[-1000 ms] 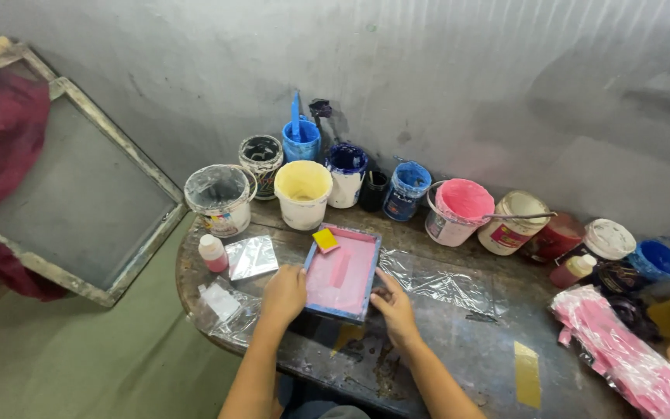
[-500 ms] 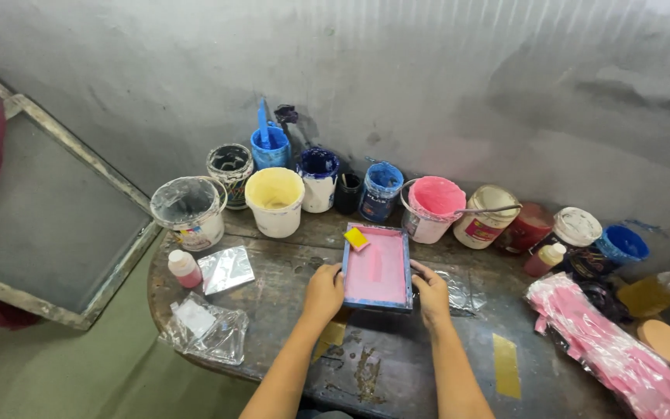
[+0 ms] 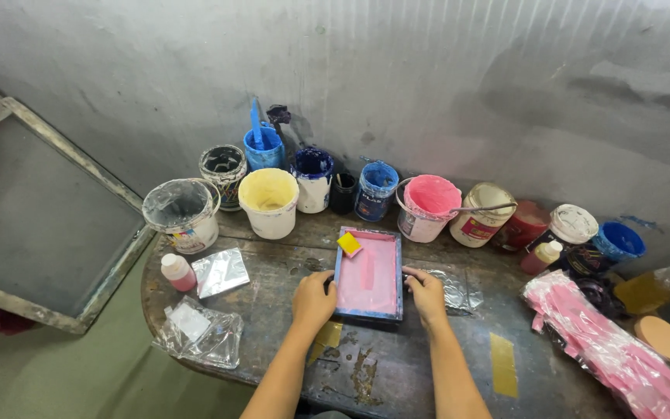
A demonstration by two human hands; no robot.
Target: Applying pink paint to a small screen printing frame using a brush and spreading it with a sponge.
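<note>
on table (image 3: pixel 428 372), l hand (image 3: pixel 313 299) & r hand (image 3: pixel 426 295) each w/ grip clasped on blue-framed pink tray (image 3: pixel 368 273) sides.

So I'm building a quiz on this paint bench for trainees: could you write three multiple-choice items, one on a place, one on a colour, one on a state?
1. Where does the small yellow square scraper lie?
A. at the far left corner of the blue-framed tray of pink ink
B. on the floor
C. inside the cream bucket

2. What colour is the paint in the bucket with the metal handle?
A. green
B. pink
C. black

3. How do the left hand and right hand stand?
A. both raised in the air
B. one on each side of the tray
C. both holding a brush

Answers: 1 A, it sits on that corner; 2 B, its top is pink; 3 B, the fingers meet the frame's sides.
</note>
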